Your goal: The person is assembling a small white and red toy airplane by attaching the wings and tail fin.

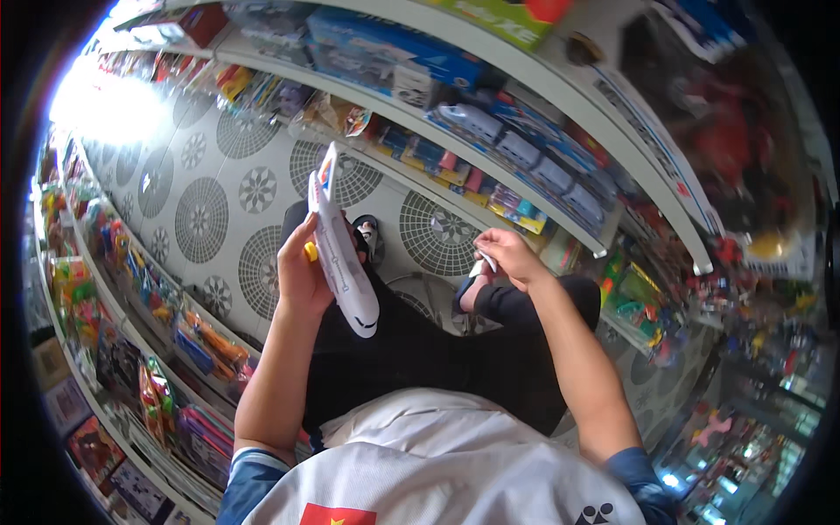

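My left hand (298, 267) is closed around the body of a white toy airplane (339, 254). The plane's nose points down toward my lap, and its tail, with blue and orange marks, points up and away. A small yellow part (310, 252) shows beside my left thumb; I cannot tell whether it belongs to the plane. Over my right knee, my right hand (516, 258) has its fingers pinched on a small white piece (480, 264) that looks like folded tissue or cloth. The two hands are well apart.
I sit low in a narrow aisle with a patterned tile floor (201, 219). On the right, shelves (490, 149) hold boxed toys, including a packaged toy train (516, 149). Along the left, low shelves (131, 262) carry bagged toys. My black-trousered legs (420, 350) lie below the hands.
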The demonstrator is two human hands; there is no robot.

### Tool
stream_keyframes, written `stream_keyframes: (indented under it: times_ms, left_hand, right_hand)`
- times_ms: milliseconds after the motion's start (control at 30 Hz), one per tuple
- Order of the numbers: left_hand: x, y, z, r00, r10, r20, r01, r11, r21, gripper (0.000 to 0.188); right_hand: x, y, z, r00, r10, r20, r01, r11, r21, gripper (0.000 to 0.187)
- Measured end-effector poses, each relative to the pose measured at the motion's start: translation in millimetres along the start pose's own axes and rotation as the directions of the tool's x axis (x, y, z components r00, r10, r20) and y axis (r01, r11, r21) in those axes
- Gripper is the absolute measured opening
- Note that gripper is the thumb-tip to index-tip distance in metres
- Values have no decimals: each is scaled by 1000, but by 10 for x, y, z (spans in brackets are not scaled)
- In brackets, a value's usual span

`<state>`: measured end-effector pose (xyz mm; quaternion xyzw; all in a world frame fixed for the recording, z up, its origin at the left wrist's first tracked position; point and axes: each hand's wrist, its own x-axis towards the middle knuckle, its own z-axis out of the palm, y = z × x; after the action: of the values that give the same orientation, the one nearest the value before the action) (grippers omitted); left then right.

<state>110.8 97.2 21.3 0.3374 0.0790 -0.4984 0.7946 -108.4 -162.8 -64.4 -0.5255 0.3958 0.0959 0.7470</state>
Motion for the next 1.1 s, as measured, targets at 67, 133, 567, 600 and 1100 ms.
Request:
stream_keyframes:
  times_ms: [67, 133, 567, 600, 1100]
  left_hand:
    - [118, 52, -95, 996, 1, -92, -5, 999, -46, 40]
    - [192, 72, -77, 982, 48, -180, -36, 997, 70, 40]
    - [121, 101, -546, 884, 23, -467, -75, 993, -93, 66]
    - [146, 89, -591, 886, 15, -463, -72, 992, -107, 67]
    - [201, 286, -842, 815, -77, -575, -19, 987, -159, 57]
  right_hand:
    - [651, 186, 28, 994, 98, 38, -92, 987, -128, 13]
    - [1219, 494, 28, 982, 189, 4, -180, 940, -290, 12]
    - [3131, 2123, -283, 965, -40, -261, -230, 359, -905, 40]
    - [3226, 2176, -380, 965, -32, -260, -234, 339, -911, 40]
    - [3768, 2405, -61, 977, -17, -211, -200, 261, -945, 29]
